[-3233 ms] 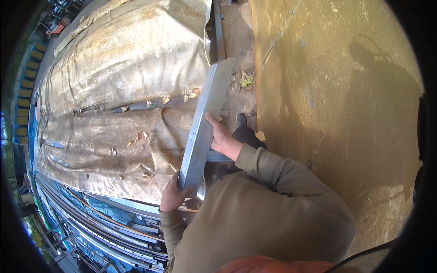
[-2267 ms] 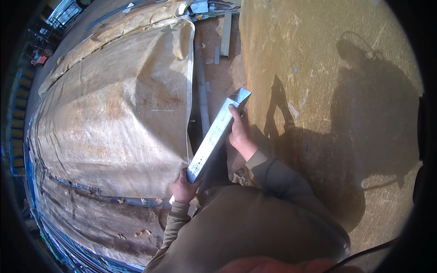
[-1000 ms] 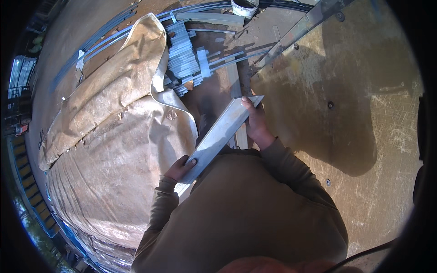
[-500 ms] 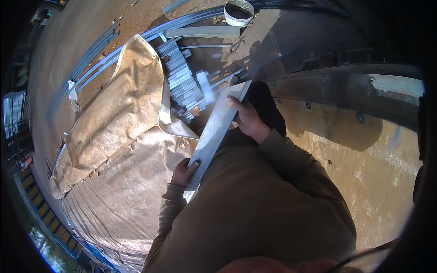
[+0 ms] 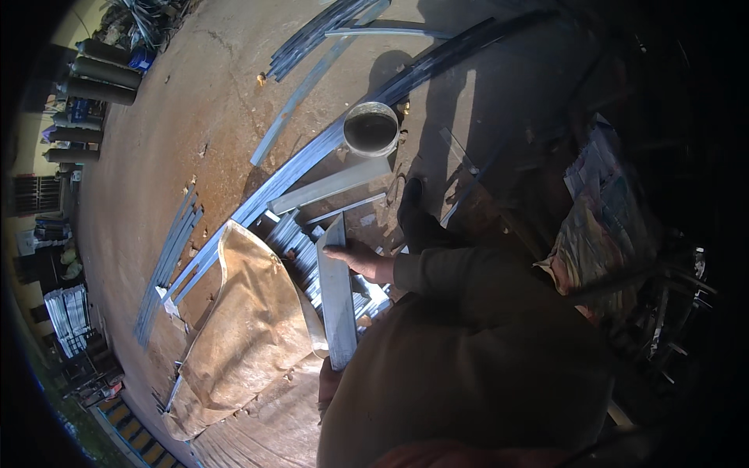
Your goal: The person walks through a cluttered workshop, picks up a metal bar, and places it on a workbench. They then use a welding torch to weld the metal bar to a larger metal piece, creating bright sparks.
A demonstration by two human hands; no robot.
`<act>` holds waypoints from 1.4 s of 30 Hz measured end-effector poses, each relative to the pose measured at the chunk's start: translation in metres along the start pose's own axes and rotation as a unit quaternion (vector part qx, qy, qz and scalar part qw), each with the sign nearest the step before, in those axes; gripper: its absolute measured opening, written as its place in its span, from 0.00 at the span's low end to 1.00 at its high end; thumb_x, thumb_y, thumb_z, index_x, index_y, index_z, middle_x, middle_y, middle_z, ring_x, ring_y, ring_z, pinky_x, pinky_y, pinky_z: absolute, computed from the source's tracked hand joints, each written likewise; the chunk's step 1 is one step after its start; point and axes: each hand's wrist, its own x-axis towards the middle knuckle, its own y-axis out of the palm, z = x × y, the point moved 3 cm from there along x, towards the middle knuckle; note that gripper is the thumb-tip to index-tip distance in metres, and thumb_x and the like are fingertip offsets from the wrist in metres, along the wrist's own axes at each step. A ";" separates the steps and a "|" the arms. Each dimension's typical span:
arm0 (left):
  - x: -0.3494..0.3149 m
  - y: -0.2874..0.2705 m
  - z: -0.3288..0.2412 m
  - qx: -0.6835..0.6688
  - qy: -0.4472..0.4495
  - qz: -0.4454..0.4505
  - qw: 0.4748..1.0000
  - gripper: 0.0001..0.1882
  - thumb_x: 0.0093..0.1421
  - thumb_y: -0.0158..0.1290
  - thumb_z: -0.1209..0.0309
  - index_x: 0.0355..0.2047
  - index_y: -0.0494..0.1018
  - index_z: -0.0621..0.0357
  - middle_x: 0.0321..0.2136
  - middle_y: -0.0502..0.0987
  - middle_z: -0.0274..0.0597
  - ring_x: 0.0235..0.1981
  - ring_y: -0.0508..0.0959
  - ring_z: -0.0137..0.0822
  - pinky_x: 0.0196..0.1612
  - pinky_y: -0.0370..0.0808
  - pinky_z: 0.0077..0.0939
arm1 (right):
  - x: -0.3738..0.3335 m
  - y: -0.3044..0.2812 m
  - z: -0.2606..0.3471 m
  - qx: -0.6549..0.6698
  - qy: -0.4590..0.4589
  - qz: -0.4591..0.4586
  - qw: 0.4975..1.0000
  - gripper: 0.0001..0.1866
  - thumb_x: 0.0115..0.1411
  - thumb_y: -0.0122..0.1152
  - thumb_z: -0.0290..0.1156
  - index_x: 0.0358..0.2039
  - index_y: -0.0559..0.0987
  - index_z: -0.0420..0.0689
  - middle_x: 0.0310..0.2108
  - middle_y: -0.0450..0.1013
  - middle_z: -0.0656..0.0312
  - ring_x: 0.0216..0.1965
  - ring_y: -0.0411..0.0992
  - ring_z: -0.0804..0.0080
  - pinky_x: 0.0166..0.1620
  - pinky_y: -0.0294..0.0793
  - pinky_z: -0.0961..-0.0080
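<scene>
A flat, grey metal bar (image 5: 339,300) with an angled far end stands nearly lengthwise in front of my body. My right hand (image 5: 365,260) grips it near the far end, thumb across the top face. At the near end, my left hand (image 5: 328,382) holds it; most of those fingers are hidden by the bar and my clothing. Beneath the bar lies a pile of short cut metal pieces (image 5: 293,243), partly covered by it. A tan tarp (image 5: 253,320) with a pale hem drapes just left of the bar.
Beyond the pile stands a round bucket (image 5: 348,131) with dark contents. Long metal lengths (image 5: 290,175) run diagonally over the ground, and another bundle (image 5: 168,261) lies left. Crumpled sheeting (image 5: 597,226) and dark metal clutter are on the right. Gas cylinders (image 5: 101,72) line the far left.
My view and body have turned, bringing more ground and the cylinders into sight. The bar has swung more upright in the picture, with both hands still on it.
</scene>
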 end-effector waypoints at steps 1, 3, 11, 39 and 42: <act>0.006 0.008 -0.039 -0.015 -0.018 0.027 0.999 0.25 0.61 0.67 0.65 0.53 0.73 0.65 0.47 0.82 0.45 0.48 0.81 0.36 0.50 0.78 0.38 | 0.010 -0.023 0.023 0.085 -0.002 0.011 0.996 0.31 0.63 0.68 0.50 0.58 0.75 0.41 0.50 0.77 0.59 0.50 0.74 0.67 0.53 0.73 0.63; 0.042 0.030 -0.121 -0.031 -0.070 0.070 0.995 0.23 0.61 0.67 0.67 0.52 0.73 0.64 0.46 0.82 0.43 0.47 0.81 0.34 0.49 0.78 0.37 | 0.018 -0.082 0.079 0.179 0.001 0.018 0.984 0.36 0.60 0.71 0.56 0.56 0.76 0.39 0.51 0.77 0.57 0.53 0.74 0.65 0.56 0.73 0.63; 0.216 0.133 -0.401 0.293 0.046 0.247 0.922 0.33 0.52 0.74 0.59 0.51 0.75 0.66 0.43 0.84 0.47 0.45 0.82 0.36 0.48 0.78 0.34 | -0.045 -0.255 0.250 0.373 -0.046 -0.093 0.922 0.28 0.65 0.67 0.38 0.61 0.70 0.46 0.51 0.73 0.60 0.56 0.72 0.65 0.62 0.71 0.64; 0.514 0.846 -1.131 0.639 0.336 0.378 0.580 0.38 0.59 0.63 0.42 0.58 0.75 0.60 0.47 0.82 0.56 0.50 0.83 0.54 0.54 0.77 0.44 | 0.009 -0.930 0.688 -0.283 -0.327 -0.441 0.786 0.22 0.64 0.67 0.36 0.55 0.77 0.42 0.49 0.78 0.49 0.50 0.77 0.48 0.52 0.77 0.58; 0.523 0.935 -1.198 0.630 0.375 0.343 0.587 0.38 0.60 0.61 0.41 0.57 0.75 0.59 0.45 0.83 0.56 0.49 0.83 0.54 0.53 0.78 0.44 | -0.005 -1.026 0.762 -0.225 -0.249 -0.400 0.853 0.29 0.65 0.65 0.37 0.62 0.69 0.40 0.59 0.70 0.47 0.60 0.70 0.50 0.62 0.70 0.60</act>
